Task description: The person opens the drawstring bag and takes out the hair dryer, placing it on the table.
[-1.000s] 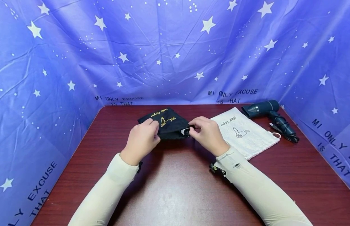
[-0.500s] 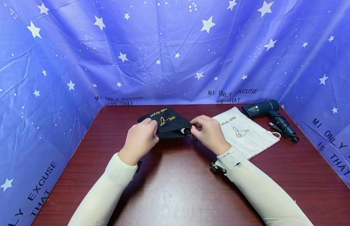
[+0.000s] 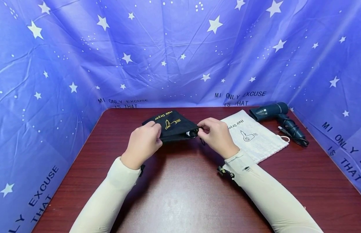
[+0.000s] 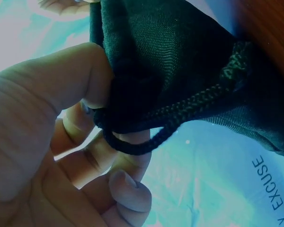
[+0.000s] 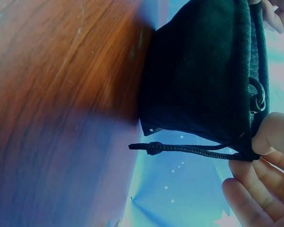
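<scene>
A black drawstring bag [image 3: 177,124] with a yellow "Hair Dryer" print is held up between both hands, its mouth facing the person. My left hand [image 3: 143,140] pinches the left corner of the mouth, and a braided cord [image 4: 189,101] loops beside those fingers in the left wrist view. At the opposite corner, my right hand [image 3: 216,136] pinches the rim between thumb and fingers. A knotted cord end [image 5: 154,148] hangs there in the right wrist view. Inside the opening shows part of a white-and-black item [image 3: 192,133]; most of it is hidden.
A white drawstring bag [image 3: 251,137] with a black "Hair Dryer" print lies flat on the right of the dark red wooden table [image 3: 180,194]. Behind it rests a dark hair dryer [image 3: 270,111], its cord wound round the handle. A blue star-print cloth [image 3: 169,48] surrounds the table.
Both hands have shifted slightly apart, the left one leftward and the right one rightward, drawing the black bag's mouth a little wider. The white bag and the dark hair dryer stay in place.
</scene>
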`<state>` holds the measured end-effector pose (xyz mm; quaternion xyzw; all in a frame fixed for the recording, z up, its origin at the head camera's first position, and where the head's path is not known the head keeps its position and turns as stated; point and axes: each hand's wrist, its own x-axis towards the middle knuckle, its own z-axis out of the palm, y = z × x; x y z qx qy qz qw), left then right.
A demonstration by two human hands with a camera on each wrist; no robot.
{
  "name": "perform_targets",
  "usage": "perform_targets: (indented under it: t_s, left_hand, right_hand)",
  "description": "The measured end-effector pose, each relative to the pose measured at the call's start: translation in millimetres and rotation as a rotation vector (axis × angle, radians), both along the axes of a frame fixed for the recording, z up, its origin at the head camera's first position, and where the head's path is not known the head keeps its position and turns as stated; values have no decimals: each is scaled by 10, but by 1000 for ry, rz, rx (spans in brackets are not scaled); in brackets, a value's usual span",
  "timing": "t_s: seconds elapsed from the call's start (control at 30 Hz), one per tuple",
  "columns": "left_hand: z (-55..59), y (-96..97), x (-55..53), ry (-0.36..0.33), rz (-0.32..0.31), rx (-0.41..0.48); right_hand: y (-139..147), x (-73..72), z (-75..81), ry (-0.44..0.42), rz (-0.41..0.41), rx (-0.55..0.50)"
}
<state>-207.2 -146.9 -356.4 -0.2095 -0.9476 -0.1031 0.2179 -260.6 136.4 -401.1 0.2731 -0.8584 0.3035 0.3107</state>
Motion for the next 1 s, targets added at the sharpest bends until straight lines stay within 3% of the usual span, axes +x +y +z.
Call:
perform_targets:
  t_s: [0.27,0.53,1.0]
  left_hand:
    - [40,-58,-8,-50,65,-39]
    - [76,-92,6,-41,83,-44]
    - [97,-108,2,-124,102,-35]
  right_hand:
    - [32,-17,20,-8,-7,-24]
    - [20,-3,54,-7,7,-36]
    - [23,-22,36,-21,-3,-22]
